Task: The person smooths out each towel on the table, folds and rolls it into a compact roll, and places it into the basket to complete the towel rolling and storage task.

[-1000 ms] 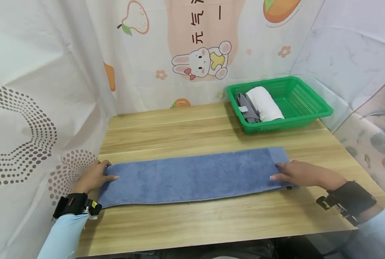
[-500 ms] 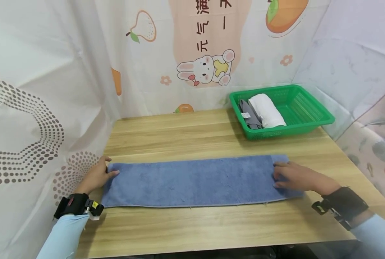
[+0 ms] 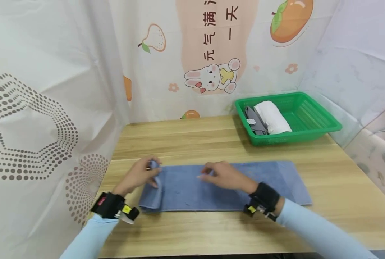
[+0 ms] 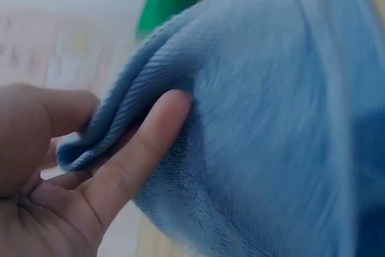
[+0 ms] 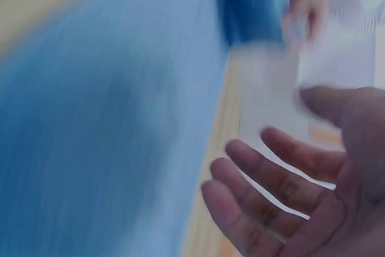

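A long blue towel [image 3: 182, 189] lies folded into a strip across the table. My left hand [image 3: 140, 175] grips its left end, which is raised and turned over toward the right. In the left wrist view the thumb and fingers pinch the layered edge of the towel [image 4: 258, 88]. Over the strip's middle hovers my right hand [image 3: 226, 175], holding nothing. The right wrist view shows its fingers [image 5: 264, 179] spread and loosely bent, apart from the blurred towel [image 5: 90, 130].
A green plastic basket [image 3: 312, 135] stands at the back right of the wooden table [image 3: 179, 140]. A rolled white towel [image 3: 272, 117] and a folded grey cloth [image 3: 256, 121] lie in its left part. Printed curtains [image 3: 153, 90] hang behind and beside the table.
My left hand has lifted the towel's left end and folded it rightward. My right hand has left the right end and moved left to the middle. The head view has shifted slightly.
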